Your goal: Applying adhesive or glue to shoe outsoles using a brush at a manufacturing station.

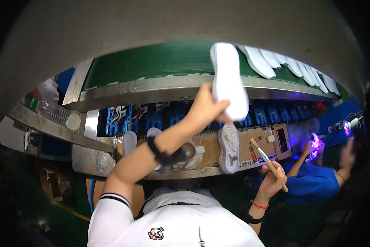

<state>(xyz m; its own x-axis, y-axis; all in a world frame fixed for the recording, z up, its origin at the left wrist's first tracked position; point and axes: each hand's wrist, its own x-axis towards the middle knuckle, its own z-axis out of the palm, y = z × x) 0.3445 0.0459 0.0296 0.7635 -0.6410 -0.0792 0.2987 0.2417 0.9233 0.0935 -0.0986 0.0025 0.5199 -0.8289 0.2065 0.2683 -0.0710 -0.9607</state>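
Note:
My left hand (207, 105) reaches up and forward, gripping the near part of a white shoe sole (227, 66). The sole is held up with its far end over the green conveyor belt (152, 61). In my right hand (272, 182), lower right, is a paintbrush (269, 163) with a pale wooden handle, its bristles pointing up and left. Between the hands, another white sole (229, 164) lies on the cardboard-covered ledge (207, 158), with crumpled and small items in it. Below my left forearm is a round container (189, 150), partly hidden.
Several white soles (257, 61) line the belt at the right. Another sole (129, 141) lies left of my forearm. A dark phone (282, 140) rests on the ledge. Blue racks (259, 113) run under the belt's metal edge. A plastic bottle (53, 112) lies left; a co-worker in blue (316, 183) is at right.

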